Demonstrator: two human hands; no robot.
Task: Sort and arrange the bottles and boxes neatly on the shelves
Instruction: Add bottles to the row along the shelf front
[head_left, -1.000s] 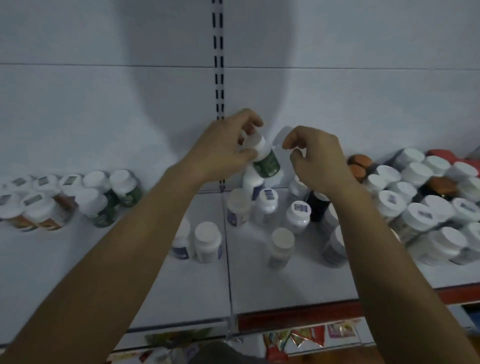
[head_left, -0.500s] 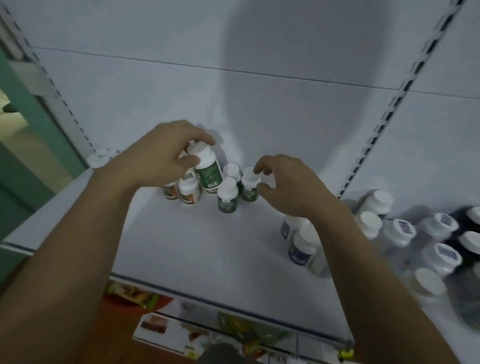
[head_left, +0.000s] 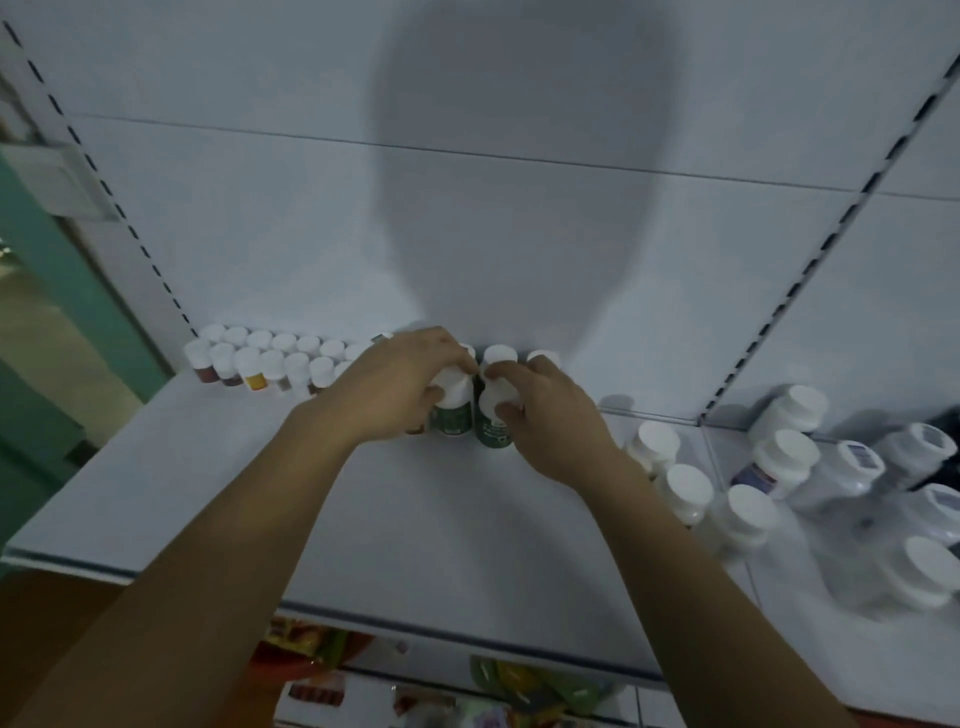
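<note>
Where the shelf (head_left: 208, 493) meets the white back panel (head_left: 260, 208) at far left, a double row of small white-capped bottles (head_left: 270, 358) runs along the rear edge. It starts at the foot of the slotted left upright (head_left: 104, 171) and reaches towards the middle, its right end hidden behind the left hand (head_left: 395, 389). That hand's grip is curled over the white cap of a green-labelled bottle (head_left: 453, 418), which stands upright near the back. Just beside it on the right stands a second green-labelled bottle (head_left: 491, 434). The right hand (head_left: 556, 421) pinches its cap, thumb in front and fingers behind. More white caps (head_left: 501, 355) show just behind the pair, against the panel. A broad stretch of shelf surface lies between the hands and the front edge (both forearms cross it). Further right, a loose cluster of larger white-capped bottles (head_left: 737, 514) crowds the shelf below the slotted right upright (head_left: 810, 260), blurred towards the frame's edge.
</note>
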